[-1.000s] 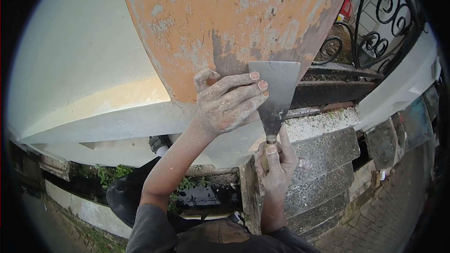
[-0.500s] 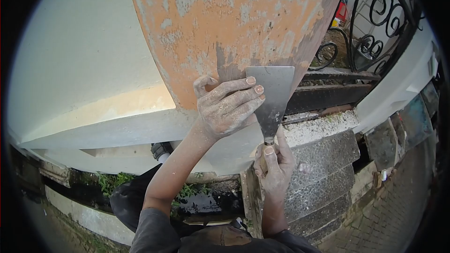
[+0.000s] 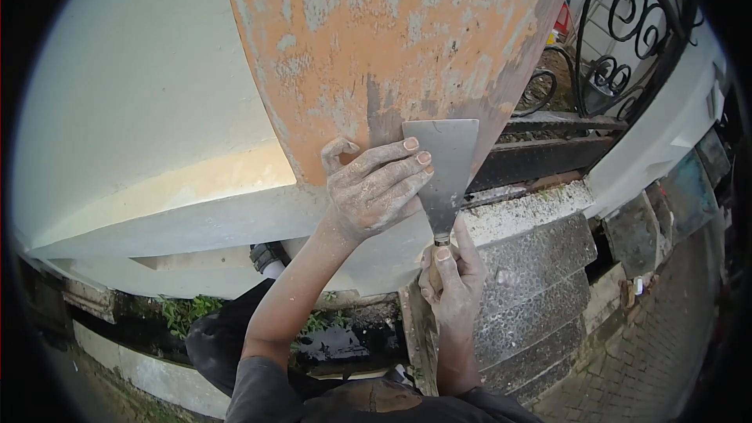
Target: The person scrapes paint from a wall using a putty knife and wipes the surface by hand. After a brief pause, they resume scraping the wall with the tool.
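Observation:
My right hand (image 3: pixel 456 286) is wrapped round the handle of a wide metal scraper (image 3: pixel 452 172). The blade points up and lies over the lower part of a curved wall face (image 3: pixel 376 39) with patchy orange and grey paint. Dusty white powder coats both hands. My left hand (image 3: pixel 374 188) has its fingers stretched to the right, with the fingertips at the left edge of the blade. Its thumb is bent up near the orange paint's lower edge. Darker brown-grey patches show just above the blade.
White wall (image 3: pixel 149 102) fills the left side. A black scrollwork metal gate (image 3: pixel 627 55) stands at upper right. Below are stone slabs (image 3: pixel 533 290), a dark drain channel (image 3: pixel 345 341) with green plants (image 3: pixel 184 313), and brick paving (image 3: pixel 627 360) at lower right.
The scraper blade has shifted slightly left and down in view, together with my right hand. My left hand stays beside the blade, marginally lower.

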Tool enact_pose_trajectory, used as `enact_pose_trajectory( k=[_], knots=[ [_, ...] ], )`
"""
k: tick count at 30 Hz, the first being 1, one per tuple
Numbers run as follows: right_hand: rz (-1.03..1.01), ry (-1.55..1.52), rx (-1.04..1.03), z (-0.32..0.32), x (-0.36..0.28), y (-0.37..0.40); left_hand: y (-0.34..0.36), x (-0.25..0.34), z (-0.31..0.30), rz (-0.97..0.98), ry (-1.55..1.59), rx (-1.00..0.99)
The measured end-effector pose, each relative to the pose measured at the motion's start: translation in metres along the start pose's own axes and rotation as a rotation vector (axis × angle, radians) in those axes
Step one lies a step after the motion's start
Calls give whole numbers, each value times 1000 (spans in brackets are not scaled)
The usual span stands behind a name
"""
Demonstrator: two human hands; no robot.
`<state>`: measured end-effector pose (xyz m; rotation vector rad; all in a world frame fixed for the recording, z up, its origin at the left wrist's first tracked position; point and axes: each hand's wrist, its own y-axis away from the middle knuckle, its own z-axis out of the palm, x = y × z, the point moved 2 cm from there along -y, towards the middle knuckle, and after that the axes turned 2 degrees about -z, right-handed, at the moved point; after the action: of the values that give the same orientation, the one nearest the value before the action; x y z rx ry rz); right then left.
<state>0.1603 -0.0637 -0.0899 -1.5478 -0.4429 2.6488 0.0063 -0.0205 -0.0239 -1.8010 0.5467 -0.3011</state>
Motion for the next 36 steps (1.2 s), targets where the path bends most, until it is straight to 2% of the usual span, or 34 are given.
enact_pose_trajectory(
  k=[3,6,9,12,16,20,24,27,30,33,36],
  knots=[
    [39,29,42,12,-14,-6,-24,-6,-5,55,-40,25],
    [23,37,31,6,-5,7,-4,-2,-5,30,31,-53],
    [57,49,32,4,-4,4,-8,-6,-5,89,-9,-18],
    [35,40,25,11,-19,-8,-29,-6,-7,65,-32,5],
    [50,60,-11,3,-16,3,-2,3,-5,-11,25,-65],
    [85,57,17,8,-27,-2,-23,-5,-6,79,-25,-30],
    [41,89,32,8,-19,13,-6,1,-4,17,45,-24],
    [3,61,80,15,-13,-1,-21,-8,-4,94,-15,24],
    [18,41,70,16,-18,-2,-29,-5,-7,72,3,6],
    [96,85,17,3,-13,9,-6,0,-6,19,44,-46],
    [45,85,41,11,-17,-7,-23,-8,-4,85,-35,39]
  ],
)
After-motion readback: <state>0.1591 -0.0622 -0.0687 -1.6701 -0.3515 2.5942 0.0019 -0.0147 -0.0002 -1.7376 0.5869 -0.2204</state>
